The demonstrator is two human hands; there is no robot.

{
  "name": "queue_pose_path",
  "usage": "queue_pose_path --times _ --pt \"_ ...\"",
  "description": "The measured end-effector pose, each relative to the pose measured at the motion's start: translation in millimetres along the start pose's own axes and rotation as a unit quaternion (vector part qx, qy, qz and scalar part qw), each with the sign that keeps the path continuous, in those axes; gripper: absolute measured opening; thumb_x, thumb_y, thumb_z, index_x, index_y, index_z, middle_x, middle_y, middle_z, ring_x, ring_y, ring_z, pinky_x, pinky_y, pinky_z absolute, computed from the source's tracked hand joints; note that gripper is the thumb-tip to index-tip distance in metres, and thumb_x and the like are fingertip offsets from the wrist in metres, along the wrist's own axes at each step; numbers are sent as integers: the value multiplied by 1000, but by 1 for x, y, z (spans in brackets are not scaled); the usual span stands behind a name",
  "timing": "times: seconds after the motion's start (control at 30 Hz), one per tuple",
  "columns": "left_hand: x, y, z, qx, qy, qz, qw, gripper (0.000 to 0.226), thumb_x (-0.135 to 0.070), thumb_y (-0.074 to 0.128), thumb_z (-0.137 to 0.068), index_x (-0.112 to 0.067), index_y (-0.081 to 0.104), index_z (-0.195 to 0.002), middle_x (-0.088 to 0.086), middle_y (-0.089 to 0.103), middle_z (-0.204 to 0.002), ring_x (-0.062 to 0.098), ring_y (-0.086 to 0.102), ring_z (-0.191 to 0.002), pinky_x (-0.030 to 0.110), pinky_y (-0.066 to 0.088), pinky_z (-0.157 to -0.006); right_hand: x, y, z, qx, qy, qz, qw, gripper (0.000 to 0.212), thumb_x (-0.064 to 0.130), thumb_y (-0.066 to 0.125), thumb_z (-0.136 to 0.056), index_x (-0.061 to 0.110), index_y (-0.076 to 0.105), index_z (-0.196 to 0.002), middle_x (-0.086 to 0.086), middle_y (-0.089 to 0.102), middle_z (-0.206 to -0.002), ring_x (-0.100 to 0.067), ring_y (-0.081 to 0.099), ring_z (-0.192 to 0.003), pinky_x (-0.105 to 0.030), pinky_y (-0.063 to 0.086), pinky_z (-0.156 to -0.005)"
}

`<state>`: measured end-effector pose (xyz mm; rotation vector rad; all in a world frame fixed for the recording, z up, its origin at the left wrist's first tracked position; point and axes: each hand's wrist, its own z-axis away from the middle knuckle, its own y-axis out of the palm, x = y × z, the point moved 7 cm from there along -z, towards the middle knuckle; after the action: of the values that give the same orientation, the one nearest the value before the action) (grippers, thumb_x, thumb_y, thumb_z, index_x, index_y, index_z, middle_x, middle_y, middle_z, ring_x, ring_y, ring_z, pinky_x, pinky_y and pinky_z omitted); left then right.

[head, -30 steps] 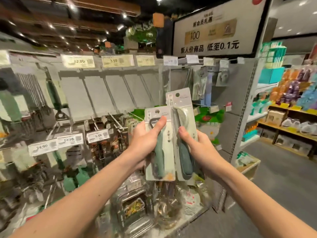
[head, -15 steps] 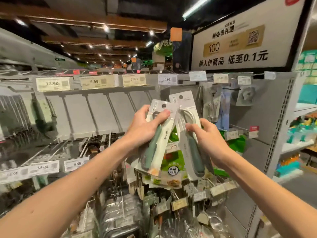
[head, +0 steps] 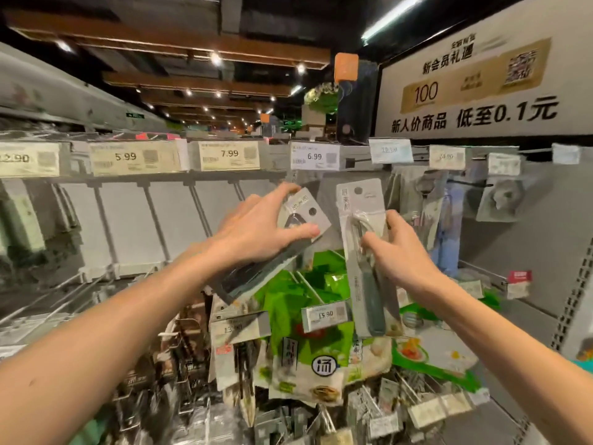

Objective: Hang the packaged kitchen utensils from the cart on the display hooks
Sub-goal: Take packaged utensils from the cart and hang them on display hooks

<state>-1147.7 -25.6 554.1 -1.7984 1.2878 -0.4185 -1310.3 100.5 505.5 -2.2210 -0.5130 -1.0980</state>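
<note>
- Both hands have risen and drawn apart, separating the two packages.
- The left hand [head: 256,232] has its grip pinching the tilted card [head: 305,213], and the right hand [head: 398,252] pinches the upright card [head: 353,203]. Both cards are held just below the top rail.
- Risk: the tilted card's hole may miss the display hook [head: 354,161] and slip free.

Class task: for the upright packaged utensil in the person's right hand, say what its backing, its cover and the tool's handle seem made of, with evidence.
Pale grey backing card: matte printed cardboard, apparently; flat, with a punched round hole. Clear cover: thin glossy plastic, judging by glare and wrinkles. Dark green handle: probably smooth plastic or rubber; blur leaves it open.
</note>
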Motion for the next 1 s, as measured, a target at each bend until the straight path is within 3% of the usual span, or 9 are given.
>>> queue_pose_path --times 0.1,0.2,0.33,0.43,0.5,0.57,0.67,0.83,1.0 --pt "-3 4 -5 17 4 -102 995 95 -81 51 -76 -36 18 -153 3 70 -96 25 64 -90 34 45 -70 -5 3 -12 4 -10 -8 1000 16 21 52 -94 21 56 -110 8 64 -106 -7 59 -94 -28 45 -76" --pt "-7 -1 -10 17 6 -212 977 104 -82 47 -76 -34 1 -155 0 57 -71 20 59 -66 36 55 -67 -5 4 -24 18 -26 -9 999 15 23 48 -96 21 57 -108 11 62 -102 -4 57 -89 -24 41 -70" --pt "-18 -24 -14 -13 -8 -275 961 94 -78 50 -79 -30 12 -151 1 59 -74 21 59 -65 35 56 -65 0 4 -40 38 -67 -11 997 9 22 49 -94 24 58 -96 12 62 -96 0 55 -82 -24 40 -68" --pt "-23 -21 -17 40 -28 -333 942 68 -77 50 -81 -26 39 -124 -3 53 -75 20 54 -68 33 51 -63 -4 11 -50 55 -68 -18 996 9 23 50 -92 23 59 -95 10 65 -95 -5 58 -84 -30 45 -71" --pt "-22 -15 -19 69 -37 -368 927 67 -75 52 -83 -25 41 -126 0 61 -87 23 58 -74 34 53 -65 -7 15 -54 65 -70 -20 995 11 23 51 -91 21 60 -96 9 66 -94 -10 61 -88 -34 47 -77" --pt "-20 -14 -23 63 -38 -388 919 80 -75 51 -83 -28 29 -144 2 64 -89 24 61 -75 32 52 -62 -8 18 -57 75 -76 -25 994 10 22 51 -92 21 60 -95 10 66 -91 -9 61 -87 -33 47 -78" --pt "-27 -19 -22 37 -42 -406 912 92 -75 47 -84 -30 10 -154 -4 44 -64 14 45 -54 28 41 -50 -7 18 -61 84 -94 -48 991 9 20 52 -92 25 59 -92 13 66 -88 6 57 -76 -26 43 -69" --pt "-37 -37 -29 2 -49 -435 899 103 -76 45 -82 -31 -12 -156 0 44 -61 8 40 -47 22 28 -40 -3 23 -71 90 -107 -71 988 12 21 53 -92 26 60 -100 14 66 -96 -1 61 -86 -26 46 -72" --pt "-31 -44 -44 35 -64 -452 889 111 -77 49 -80 -33 -20 -154 2 46 -65 10 44 -52 25 35 -45 5 38 -82 90 -111 -93 985 11 21 55 -91 25 59 -101 16 64 -92 9 58 -77 -12 41 -62"
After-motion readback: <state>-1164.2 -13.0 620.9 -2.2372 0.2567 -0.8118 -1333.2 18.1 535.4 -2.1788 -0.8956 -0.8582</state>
